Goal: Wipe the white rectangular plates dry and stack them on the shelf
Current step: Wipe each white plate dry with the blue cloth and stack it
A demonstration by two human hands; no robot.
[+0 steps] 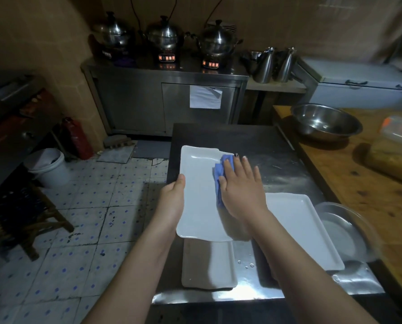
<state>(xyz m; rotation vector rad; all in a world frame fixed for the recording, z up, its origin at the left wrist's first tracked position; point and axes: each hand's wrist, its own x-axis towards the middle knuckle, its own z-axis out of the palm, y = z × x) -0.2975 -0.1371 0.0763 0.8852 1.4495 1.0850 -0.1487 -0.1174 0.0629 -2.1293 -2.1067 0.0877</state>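
**Wiping the held plate, cloth on its far right part**

Pressing flat, the fingers (238,164) of the right hand (242,192) lie straight and spread. They grasp nothing and simply bear a blue cloth (218,176) down on a white rectangular plate (200,195). The left hand (171,199) grips that plate's left rim about midway, thumb over the top. Its other digits are hidden beneath, so how they curl cannot be told.

The plate's long axis runs straight away from the person. The cloth sits on the far half, toward the right edge, so the bare near half lies back toward the right wrist. The next stroke is probably a pull along that axis toward the body while the left hand steadies the rim. The right hand is the one placed to make it.

The plate's near end overhangs a second plate (209,265) lying on the steel surface (277,164); whether the two touch is unclear. A third plate (300,228) lies to the right, just beside the right forearm. Water drops (245,265) sit on the surface between these two lower plates. A steel bowl (326,122) stands further off on a wooden table (370,183). No shelf for stacking can be made out.
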